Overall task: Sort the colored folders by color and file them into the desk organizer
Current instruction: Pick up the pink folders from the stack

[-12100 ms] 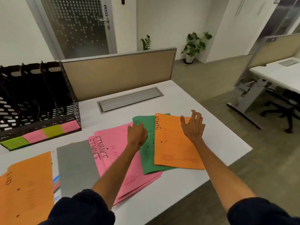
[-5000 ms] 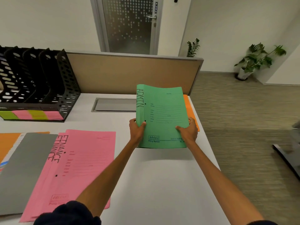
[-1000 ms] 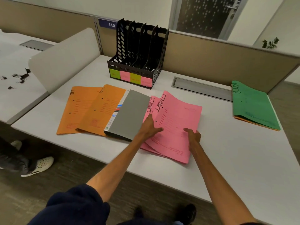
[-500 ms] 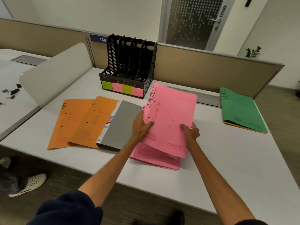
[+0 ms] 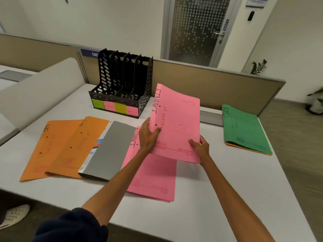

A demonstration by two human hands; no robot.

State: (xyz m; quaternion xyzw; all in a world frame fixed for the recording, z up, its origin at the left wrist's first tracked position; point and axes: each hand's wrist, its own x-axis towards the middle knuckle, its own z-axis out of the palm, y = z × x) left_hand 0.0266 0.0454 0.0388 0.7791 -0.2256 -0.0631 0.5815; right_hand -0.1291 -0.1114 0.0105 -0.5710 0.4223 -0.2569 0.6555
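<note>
Your left hand (image 5: 148, 136) and right hand (image 5: 201, 147) each grip pink FINANCE folder (image 5: 176, 119) by lower edges, tilted up above pink pile (image 5: 153, 177) beneath hands, probably readying it for black desk organizer (image 5: 122, 84) beyond left hand.

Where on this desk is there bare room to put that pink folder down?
The widest bare stretch of the desk lies between the pink stack and the green folder, running to the near right edge. A smaller patch sits left of the desk organizer, behind the orange folders. The left-centre is crowded: orange folders, grey folder and pink stack overlap.
</note>
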